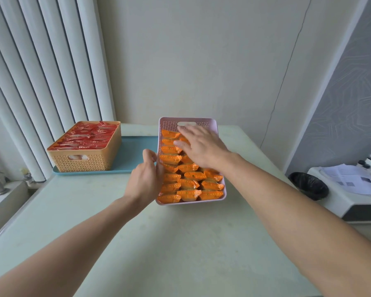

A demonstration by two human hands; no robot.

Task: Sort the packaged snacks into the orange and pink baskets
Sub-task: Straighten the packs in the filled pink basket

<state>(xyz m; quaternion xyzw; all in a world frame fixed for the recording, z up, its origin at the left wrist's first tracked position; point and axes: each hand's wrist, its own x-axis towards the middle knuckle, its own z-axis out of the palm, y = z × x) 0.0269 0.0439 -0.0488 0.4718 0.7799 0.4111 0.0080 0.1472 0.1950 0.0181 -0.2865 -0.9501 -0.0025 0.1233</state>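
Both arms are out over the pale green table [180,243], and all the action is at the pink basket [210,122], which sits just right of the table's middle. The right hand [201,146] lies flat, fingers straight and spread, palm down across the orange snack packets [191,183] in the far half of that basket, fingertips reaching close to the handle cut-out in its far wall. The left hand [147,179] is against the pink basket's left wall, thumb up by the rim and fingers curled around the side — whether it truly grips the wall or only rests against it, I cannot tell from here. The packets fill the pink basket in tidy rows, near end to far end. Left of the pink basket and well apart from it stands the orange basket [84,161], packed with red snack packets [86,136], and it rests on a teal tray [135,155] whose right end runs up to the pink basket's left side. Behind the orange basket hang white vertical blinds [41,71].
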